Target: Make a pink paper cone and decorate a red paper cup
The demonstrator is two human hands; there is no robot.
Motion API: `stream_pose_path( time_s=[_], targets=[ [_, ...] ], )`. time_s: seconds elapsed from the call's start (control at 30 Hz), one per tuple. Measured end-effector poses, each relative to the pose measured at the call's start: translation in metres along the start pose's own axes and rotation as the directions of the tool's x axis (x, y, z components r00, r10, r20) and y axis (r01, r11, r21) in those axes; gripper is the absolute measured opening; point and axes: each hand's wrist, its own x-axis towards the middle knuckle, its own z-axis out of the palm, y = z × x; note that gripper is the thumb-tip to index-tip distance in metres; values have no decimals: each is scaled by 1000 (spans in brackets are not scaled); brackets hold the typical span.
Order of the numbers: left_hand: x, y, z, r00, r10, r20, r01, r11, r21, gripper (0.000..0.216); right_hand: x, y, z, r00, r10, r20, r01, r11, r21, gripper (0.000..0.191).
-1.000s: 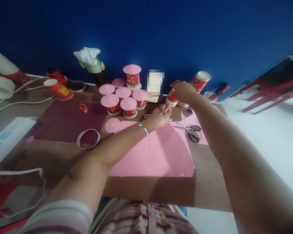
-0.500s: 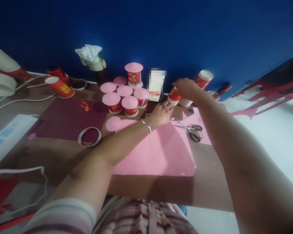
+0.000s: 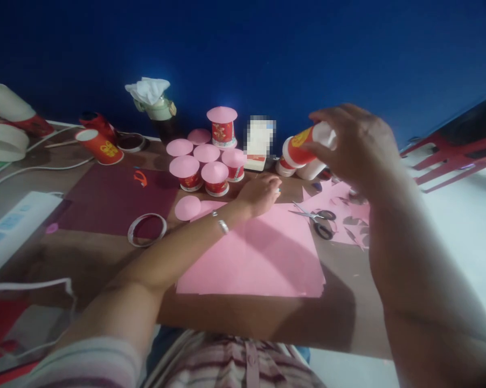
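The worktop (image 3: 93,253) carried the pink paper (image 3: 251,258). The right hand (image 3: 356,140), nearer than the other, wrapped thumb and fingers around the cup (image 3: 299,153). The left hand (image 3: 261,194) lay by the paper's twelve o'clock edge, fingers bent; whether they pinched anything could not be told. The cup, tilted, its long axis running eight to two o'clock, sat at nine o'clock from the right hand, between one and two from the left.

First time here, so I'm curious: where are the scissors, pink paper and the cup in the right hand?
Scissors (image 3: 314,216): head view, at the pivot.
Pink paper (image 3: 251,257): head view, top sheet's middle.
Paper cup (image 3: 300,148): head view, its red side.
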Motion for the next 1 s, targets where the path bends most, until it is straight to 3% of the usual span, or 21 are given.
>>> stream_pose_path(
  time_s=[0.07, 0.13, 0.17, 0.23, 0.27, 0.33, 0.4, 0.47, 0.57, 0.63, 0.77, 0.9, 1.0],
  targets=[
    [-27, -3, -9, 986, -142, -86, 128, 979, -160, 24, -21, -6, 8, 1000, 30, 10, -30, 998, 53, 47],
    [-53, -2, -20, 956, -254, -145, 188, 913, -363, 45, -40, -17, 22, 998, 2, 65, -12, 990, 142, 46],
    [-64, 0, -25, 947, -271, -171, 167, 872, -460, 62, -48, -23, 30, 995, -44, 88, 24, 977, 214, 44],
    [-80, 6, -33, 967, -232, -104, 114, 764, -635, 92, -59, -38, 45, 987, -132, 91, 86, 916, 392, 36],
    [-85, 10, -35, 972, -227, -63, 116, 692, -712, 94, -62, -44, 52, 981, -185, 59, 134, 864, 485, 33],
    [-90, 14, -37, 965, -262, 13, 151, 515, -844, 75, -64, -52, 64, 970, -244, 6, 180, 730, 660, 34],
    [-94, 12, -36, 938, -343, 51, 171, 331, -928, 56, -63, -50, 77, 992, -116, -50, 114, 647, 754, 31],
    [-99, 5, -33, 911, -408, 66, 141, 157, -977, 43, -62, -42, 91, 997, 51, -56, 5, 698, 716, 26],
    [-110, -7, -28, 849, -521, 91, 119, 21, -993, 43, -65, -29, 112, 1000, 17, 0, -14, 824, 566, 20],
    [-115, -12, -25, 809, -572, 133, 151, -16, -988, 42, -70, -25, 125, 999, -6, 52, -17, 900, 435, 21],
    [-116, -10, -22, 842, -507, 184, 156, -97, -983, 41, -75, -28, 142, 991, -52, 121, 19, 966, 258, 27],
    [-111, -10, -22, 860, -469, 202, 156, -136, -978, 47, -77, -33, 151, 995, -97, 39, 83, 962, 261, 28],
    [-108, -15, -26, 835, -527, 156, 86, -155, -984, 46, -85, -40, 154, 971, -241, 9, 227, 927, 298, 30]
  ],
)
